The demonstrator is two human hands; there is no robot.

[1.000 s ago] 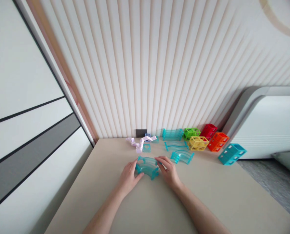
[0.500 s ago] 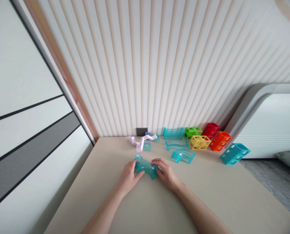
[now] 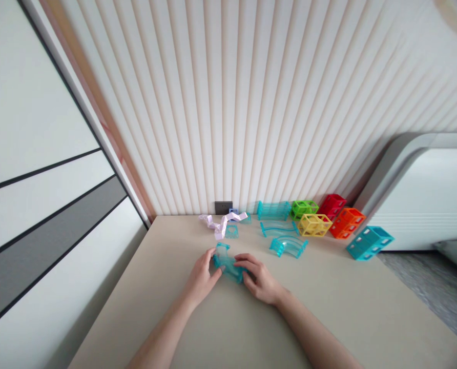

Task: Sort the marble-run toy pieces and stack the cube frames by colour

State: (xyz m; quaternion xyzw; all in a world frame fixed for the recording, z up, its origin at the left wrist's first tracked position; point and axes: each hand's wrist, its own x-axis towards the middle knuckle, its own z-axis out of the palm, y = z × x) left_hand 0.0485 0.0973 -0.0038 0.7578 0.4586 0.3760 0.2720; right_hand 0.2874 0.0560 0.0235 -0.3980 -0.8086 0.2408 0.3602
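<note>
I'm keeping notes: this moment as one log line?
left hand: on teal pieces | right hand: same | behind: lilac strip, yellow block

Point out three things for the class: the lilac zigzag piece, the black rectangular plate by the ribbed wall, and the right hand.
Lilac zigzag piece (image 3: pixel 222 226): head view, on its middle section.
Black rectangular plate (image 3: pixel 220 207): head view, on its front face.
Right hand (image 3: pixel 264 284): head view, on its back.

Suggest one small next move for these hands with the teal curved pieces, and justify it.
Probably the right hand should ease the farther teal piece into line with the nearer teal piece, while the left hand steadies the left end. The farther one seems to jut out at an angle, and both hands are at the pair. Blur hides how they meet.
</note>
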